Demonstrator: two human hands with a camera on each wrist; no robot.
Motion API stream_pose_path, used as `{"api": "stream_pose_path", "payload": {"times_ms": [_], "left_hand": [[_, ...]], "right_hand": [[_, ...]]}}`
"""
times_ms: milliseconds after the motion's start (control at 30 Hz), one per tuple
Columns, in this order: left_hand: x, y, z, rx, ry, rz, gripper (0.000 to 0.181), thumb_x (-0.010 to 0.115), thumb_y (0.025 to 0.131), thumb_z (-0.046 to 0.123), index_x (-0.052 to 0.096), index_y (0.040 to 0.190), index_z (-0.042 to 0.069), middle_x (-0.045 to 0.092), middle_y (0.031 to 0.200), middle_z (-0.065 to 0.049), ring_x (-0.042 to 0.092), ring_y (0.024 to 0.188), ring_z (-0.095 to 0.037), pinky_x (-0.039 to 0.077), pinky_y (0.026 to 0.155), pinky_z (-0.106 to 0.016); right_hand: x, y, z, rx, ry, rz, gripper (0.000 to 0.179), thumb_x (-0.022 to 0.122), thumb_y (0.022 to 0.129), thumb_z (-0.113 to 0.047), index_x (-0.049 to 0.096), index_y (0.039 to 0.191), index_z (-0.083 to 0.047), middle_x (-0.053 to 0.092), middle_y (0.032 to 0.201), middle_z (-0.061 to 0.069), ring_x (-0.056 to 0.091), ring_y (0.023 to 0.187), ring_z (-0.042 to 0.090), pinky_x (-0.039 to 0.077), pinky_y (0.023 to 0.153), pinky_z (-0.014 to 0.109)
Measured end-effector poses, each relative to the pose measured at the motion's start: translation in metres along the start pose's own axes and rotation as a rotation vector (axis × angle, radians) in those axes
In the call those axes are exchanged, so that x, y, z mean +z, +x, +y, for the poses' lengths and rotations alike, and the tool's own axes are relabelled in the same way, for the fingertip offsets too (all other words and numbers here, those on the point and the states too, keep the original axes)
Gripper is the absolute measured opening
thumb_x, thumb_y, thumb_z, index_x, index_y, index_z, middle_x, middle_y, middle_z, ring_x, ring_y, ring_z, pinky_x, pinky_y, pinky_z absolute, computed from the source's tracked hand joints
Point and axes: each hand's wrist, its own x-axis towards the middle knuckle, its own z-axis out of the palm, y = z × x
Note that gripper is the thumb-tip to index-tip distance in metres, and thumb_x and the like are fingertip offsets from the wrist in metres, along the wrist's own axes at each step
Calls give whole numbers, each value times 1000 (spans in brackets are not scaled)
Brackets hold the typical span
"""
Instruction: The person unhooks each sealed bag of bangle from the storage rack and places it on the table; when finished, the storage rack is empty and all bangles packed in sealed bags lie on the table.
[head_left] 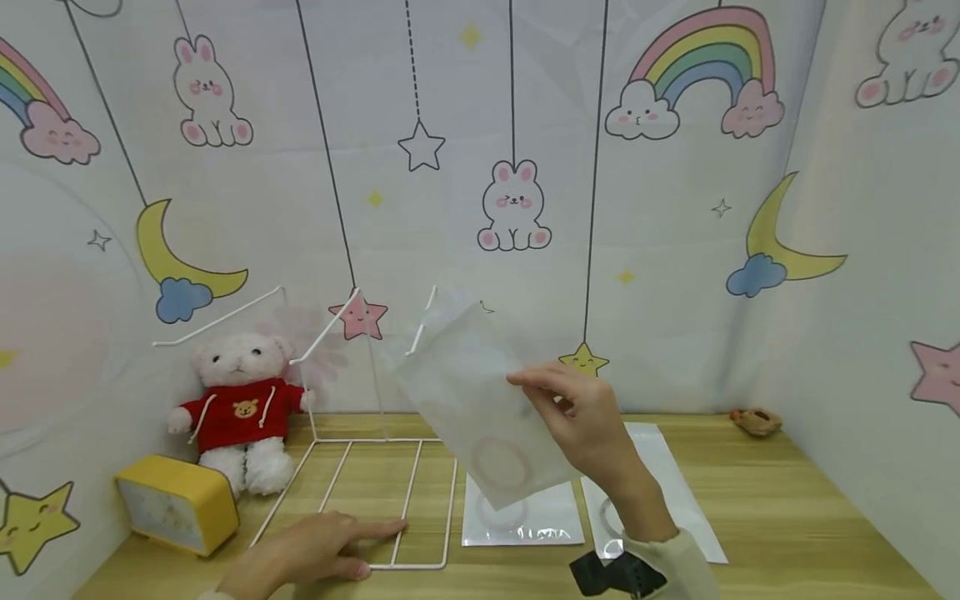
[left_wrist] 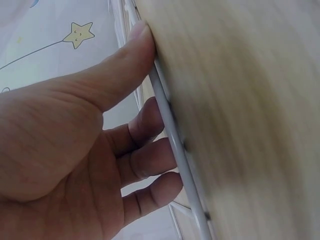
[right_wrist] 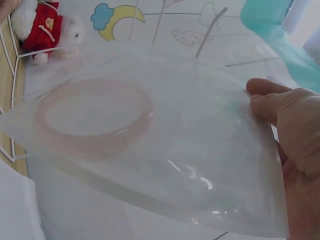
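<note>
Holding up a translucent bag in the right hand, above the bench and near the middle of the scene. Pinching its right edge in a narrow grip, between thumb and fingertips. Visible through the plastic, toward the low corner: a pale pink ring. Overlapping, in the head view, the upper right arm of a white wire rack; cannot tell whether touching it.

Holding the near side of that rack with the left hand, in a grip closed around one rod, with thumb tip and curled fingertips against it and the index finger stretched toward a crossbar.

Lying flat on the bench, right of the rack: a white packet, partly behind the bag, and just right of it another, longer packet, each with a ring outline showing. Sitting at the far left, beside the rack: a teddy bear in a red hoodie. Standing nearer, on the left: a yellow clock. Lying at the far right: a small brown object.
</note>
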Motion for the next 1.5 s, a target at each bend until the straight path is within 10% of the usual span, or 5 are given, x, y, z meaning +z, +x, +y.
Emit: {"api": "stream_pose_path", "payload": {"times_ms": [200, 833, 1500], "left_hand": [[17, 10, -34, 63, 48, 19, 67, 54, 89, 67, 32, 151, 54, 59, 124, 15, 52, 94, -2, 53, 84, -44], [-34, -16, 61, -136, -56, -43, 61, 71, 91, 33, 48, 147, 45, 57, 103, 9, 49, 86, -10, 50, 85, -41], [-37, -14, 68, -161, -52, -46, 61, 71, 91, 32, 49, 147, 43, 63, 131, -3, 55, 99, -10, 47, 97, -55]], "right_hand": [[-1, 1, -2, -30, 7, 12, 23, 71, 85, 12, 78, 100, -5, 74, 93, 3, 62, 73, 13, 51, 56, 19], [-15, 2, -6, 34, 26, -41, 23, 70, 88, 8, 77, 101, -10, 75, 95, -1, 67, 77, 11, 56, 63, 24], [-24, 2, -8, 64, 6, -46, 27, 70, 88, 8, 76, 105, -12, 76, 98, -3, 69, 82, 10, 56, 66, 25]]}}
